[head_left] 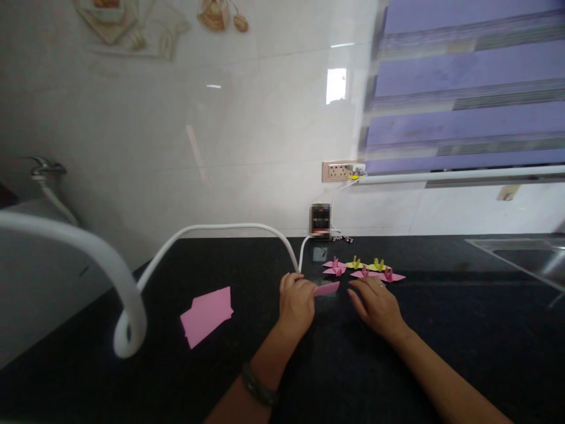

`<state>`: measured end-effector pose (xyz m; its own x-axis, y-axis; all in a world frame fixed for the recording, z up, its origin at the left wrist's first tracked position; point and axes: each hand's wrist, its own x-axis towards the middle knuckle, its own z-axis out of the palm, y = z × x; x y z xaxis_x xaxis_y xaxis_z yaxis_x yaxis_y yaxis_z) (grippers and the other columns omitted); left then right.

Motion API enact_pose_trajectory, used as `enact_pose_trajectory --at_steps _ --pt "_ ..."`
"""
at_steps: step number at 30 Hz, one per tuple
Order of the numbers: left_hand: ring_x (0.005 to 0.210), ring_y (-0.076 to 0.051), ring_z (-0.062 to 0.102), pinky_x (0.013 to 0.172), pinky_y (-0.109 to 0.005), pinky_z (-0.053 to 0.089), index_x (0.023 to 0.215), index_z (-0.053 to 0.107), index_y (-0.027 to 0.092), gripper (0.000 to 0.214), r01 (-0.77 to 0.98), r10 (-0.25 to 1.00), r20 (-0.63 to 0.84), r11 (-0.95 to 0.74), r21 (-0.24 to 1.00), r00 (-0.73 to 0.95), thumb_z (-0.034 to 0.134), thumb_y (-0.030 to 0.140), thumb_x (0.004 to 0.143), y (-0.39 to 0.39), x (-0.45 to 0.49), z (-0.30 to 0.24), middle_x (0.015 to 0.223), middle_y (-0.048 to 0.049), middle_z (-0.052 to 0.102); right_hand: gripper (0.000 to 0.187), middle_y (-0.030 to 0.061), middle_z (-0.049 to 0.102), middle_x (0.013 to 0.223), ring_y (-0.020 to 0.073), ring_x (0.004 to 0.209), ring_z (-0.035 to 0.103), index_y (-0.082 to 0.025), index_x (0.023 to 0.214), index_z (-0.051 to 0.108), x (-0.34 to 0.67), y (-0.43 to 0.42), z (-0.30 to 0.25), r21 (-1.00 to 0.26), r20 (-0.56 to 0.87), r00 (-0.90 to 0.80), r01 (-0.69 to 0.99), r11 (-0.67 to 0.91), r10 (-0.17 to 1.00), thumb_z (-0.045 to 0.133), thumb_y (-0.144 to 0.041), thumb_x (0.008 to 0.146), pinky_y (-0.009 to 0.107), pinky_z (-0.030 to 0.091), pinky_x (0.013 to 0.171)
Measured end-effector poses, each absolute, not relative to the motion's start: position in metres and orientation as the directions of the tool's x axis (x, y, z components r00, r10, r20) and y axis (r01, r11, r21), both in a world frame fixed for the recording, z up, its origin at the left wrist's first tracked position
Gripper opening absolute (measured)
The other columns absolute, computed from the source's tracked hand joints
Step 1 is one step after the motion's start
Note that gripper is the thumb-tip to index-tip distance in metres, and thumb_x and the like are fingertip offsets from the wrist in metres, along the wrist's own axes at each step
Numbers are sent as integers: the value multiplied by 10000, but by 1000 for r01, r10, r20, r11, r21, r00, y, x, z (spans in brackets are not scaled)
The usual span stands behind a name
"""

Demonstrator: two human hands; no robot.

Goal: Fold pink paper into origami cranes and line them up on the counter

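A small folded pink paper (327,288) sticks out from under the fingers of my left hand (296,305), which is closed over its left end. To the right of that paper, a small gap away, my right hand (377,305) is low over the dark counter (339,365). Its thumb stands apart from the fingers, and I see nothing held in it. Just beyond my right hand are several folded paper cranes, among them a pink crane (336,268) and a yellow crane (378,265). My left fingers partly hide the folded paper.
Overlapping pink paper sheets (207,317) lie at the left. A white hose-like tube (229,226) arches across the left side and down behind my left hand. Against the wall stands a lit device (321,221), cabled to the socket (339,171). A metal sink (525,259) is far right.
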<state>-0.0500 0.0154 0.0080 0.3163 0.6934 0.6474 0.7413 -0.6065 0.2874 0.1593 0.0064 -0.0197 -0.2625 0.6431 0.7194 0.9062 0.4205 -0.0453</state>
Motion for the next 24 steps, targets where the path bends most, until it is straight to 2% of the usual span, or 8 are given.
enact_pose_trajectory --at_steps 2,4,7,13,17,19,21,24 --pt "899 -176 431 869 -369 289 732 593 184 199 705 707 631 -622 340 319 398 179 768 16 -47 7 759 -21 604 371 115 515 997 225 947 448 -149 1083 453 153 4 -20 -129 734 -219 884 449 643 468 -319 754 363 374 807" --pt "872 -169 442 829 -341 322 708 598 179 199 656 727 602 -635 409 329 408 193 765 15 -43 6 740 -26 602 383 117 496 1031 226 980 432 -152 1090 432 148 4 -20 -212 722 -209 841 498 660 466 -330 754 372 372 820" --pt "820 -158 462 774 -314 349 681 602 175 190 598 770 542 -619 508 337 433 225 752 13 -39 4 706 -30 592 160 72 533 854 188 843 485 -181 864 499 149 4 -20 -359 678 -194 755 549 709 386 -275 801 341 407 739" --pt "777 -151 497 724 -291 365 718 609 160 219 535 896 412 -433 725 166 438 296 735 23 -44 -4 737 -35 580 160 42 506 711 165 697 476 -185 722 472 160 4 -20 -477 676 -92 701 529 731 356 -248 813 314 408 638" --pt "705 -155 533 684 -287 378 736 588 117 349 312 981 188 -194 930 49 427 426 721 27 -42 -5 721 -61 595 110 52 514 721 175 717 484 -178 760 493 164 5 -18 -381 778 -42 762 524 627 392 -210 790 339 408 669" --pt "655 -156 548 654 -298 390 794 570 94 493 131 992 -48 32 991 117 353 530 720 22 -36 -2 738 -92 601 91 65 536 764 185 764 492 -174 803 519 163 3 -16 -251 816 -147 780 573 558 436 -182 764 359 405 714" --pt "662 -166 562 651 -321 398 900 540 102 579 -18 927 -236 252 968 290 324 598 693 14 -31 2 800 -111 604 126 70 556 808 189 799 494 -177 844 538 158 -4 -12 -122 805 -309 749 651 506 473 -150 740 363 409 736" --pt "688 -157 563 695 -332 392 947 513 113 500 -180 879 -241 338 924 411 412 534 698 4 -25 6 835 -104 593 193 70 579 883 192 862 493 -188 896 553 148 -17 -5 4 729 -522 650 760 443 485 -124 727 363 417 769"
